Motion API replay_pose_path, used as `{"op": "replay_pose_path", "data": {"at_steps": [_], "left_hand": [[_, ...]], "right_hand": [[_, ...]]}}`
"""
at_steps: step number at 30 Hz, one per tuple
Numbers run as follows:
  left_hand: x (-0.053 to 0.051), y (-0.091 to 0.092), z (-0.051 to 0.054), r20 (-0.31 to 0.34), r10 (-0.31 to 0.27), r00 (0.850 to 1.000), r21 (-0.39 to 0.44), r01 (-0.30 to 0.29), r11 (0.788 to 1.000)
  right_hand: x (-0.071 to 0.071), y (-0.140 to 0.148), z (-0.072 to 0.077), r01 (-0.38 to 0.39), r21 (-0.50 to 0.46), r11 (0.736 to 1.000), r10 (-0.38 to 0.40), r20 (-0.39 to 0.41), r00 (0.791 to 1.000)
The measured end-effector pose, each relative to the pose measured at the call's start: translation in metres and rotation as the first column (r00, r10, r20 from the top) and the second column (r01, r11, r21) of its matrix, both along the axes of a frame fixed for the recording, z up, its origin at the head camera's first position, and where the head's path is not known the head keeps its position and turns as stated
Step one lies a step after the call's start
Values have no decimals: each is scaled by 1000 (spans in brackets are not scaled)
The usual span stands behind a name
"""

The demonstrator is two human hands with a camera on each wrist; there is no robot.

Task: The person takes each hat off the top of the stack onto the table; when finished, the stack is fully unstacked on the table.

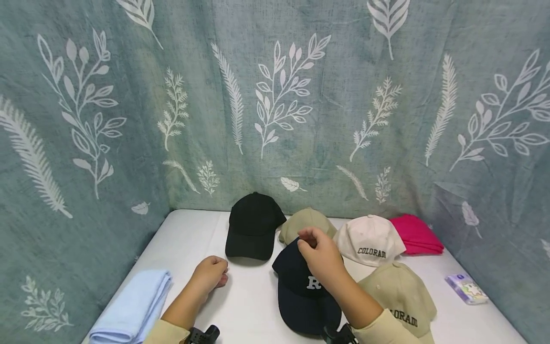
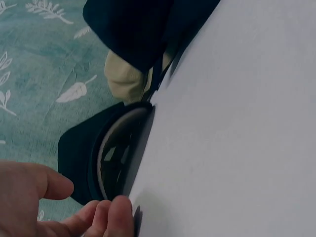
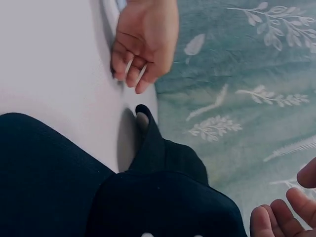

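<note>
My right hand [image 1: 321, 253] is over a navy cap [image 1: 296, 282] with a white letter R, its fingers loosely bent and holding nothing. In the right wrist view, the fingers [image 3: 279, 217] appear at the lower right, apart from the dark crown [image 3: 163, 207]. Left of the navy cap, my left hand [image 1: 210, 274] hangs low by the table with relaxed, bent fingers and nothing in them. A black cap [image 1: 253, 227] stands behind it, brim forward. The left wrist view has the thumb and fingertips [image 2: 120, 212] in front of that black cap [image 2: 76, 153].
Behind the navy cap sits an olive cap [image 1: 307, 222]. To the right are a cream cap [image 1: 369, 236] lettered COLORADO, a khaki cap [image 1: 397, 286], folded red cloth [image 1: 414, 234] and a small purple pack [image 1: 467, 289]. Folded blue cloth [image 1: 131, 303] lies on the white table [image 1: 245, 306] at left.
</note>
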State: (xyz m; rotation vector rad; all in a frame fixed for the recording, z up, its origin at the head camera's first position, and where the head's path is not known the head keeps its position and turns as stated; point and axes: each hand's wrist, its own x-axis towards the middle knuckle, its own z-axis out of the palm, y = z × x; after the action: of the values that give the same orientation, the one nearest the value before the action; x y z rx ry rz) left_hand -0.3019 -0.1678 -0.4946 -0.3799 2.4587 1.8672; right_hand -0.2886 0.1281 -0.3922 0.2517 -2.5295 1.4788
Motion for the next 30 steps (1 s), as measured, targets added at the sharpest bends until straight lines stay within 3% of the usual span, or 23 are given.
{"op": "replay_pose_path", "data": {"at_steps": [8, 12, 21, 25, 30], "left_hand": [[-20, -11, -8, 66, 98, 993, 108, -105, 989], [-30, -14, -6, 69, 110, 992, 129, -118, 985], [-33, -6, -13, 26, 161, 987, 215, -163, 963], [-35, -5, -14, -7, 144, 990, 272, -136, 953], [-41, -8, -13, -26, 98, 995, 320, -84, 944]], "right_hand": [[-24, -28, 0, -15, -125, 992, 34, 148, 988], [-37, -39, 2, -24, -172, 985, 57, 188, 981], [-56, -65, 1, -28, -279, 960, 113, 293, 949], [-69, -76, -1, -1, -318, 948, 113, 335, 935], [-85, -85, -4, 26, -276, 961, 86, 385, 919]]}}
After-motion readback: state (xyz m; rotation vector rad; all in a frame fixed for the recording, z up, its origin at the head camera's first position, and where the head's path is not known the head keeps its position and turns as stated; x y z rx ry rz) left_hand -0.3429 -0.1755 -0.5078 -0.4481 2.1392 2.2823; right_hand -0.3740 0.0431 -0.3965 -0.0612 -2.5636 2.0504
